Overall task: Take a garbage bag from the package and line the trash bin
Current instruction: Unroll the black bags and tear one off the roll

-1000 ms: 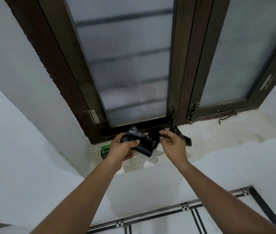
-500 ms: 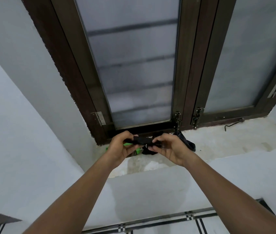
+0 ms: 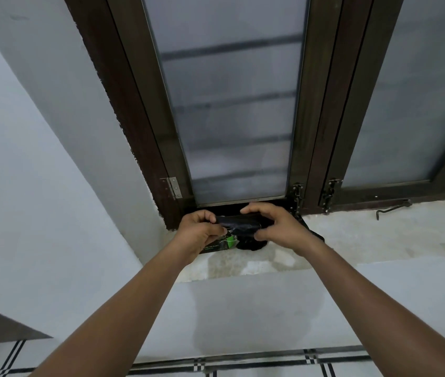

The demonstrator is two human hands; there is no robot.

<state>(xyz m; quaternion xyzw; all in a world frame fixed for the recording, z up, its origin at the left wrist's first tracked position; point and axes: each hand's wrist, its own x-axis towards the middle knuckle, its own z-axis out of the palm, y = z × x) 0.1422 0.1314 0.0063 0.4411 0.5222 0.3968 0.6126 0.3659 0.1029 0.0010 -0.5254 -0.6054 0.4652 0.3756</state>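
Observation:
A rolled black garbage bag (image 3: 239, 223) is stretched level between both hands just above the window sill (image 3: 379, 240). My left hand (image 3: 199, 232) pinches its left end and my right hand (image 3: 276, 227) grips its right end from above. Under the roll, a green and black package (image 3: 220, 244) lies on the sill, partly hidden by my left hand. More black plastic (image 3: 251, 244) bunches below the roll, and a strip of it shows behind my right wrist. No trash bin is in view.
A dark wooden window frame (image 3: 134, 118) with frosted panes rises straight behind the hands. A metal window hook (image 3: 393, 210) lies on the sill to the right. White walls close in on the left, and a tiled floor (image 3: 216, 365) with dark stripes shows below.
The crumpled bag has been drawn into a tight roll between my hands. My hands have come closer to the window frame, and the green package now shows under the roll.

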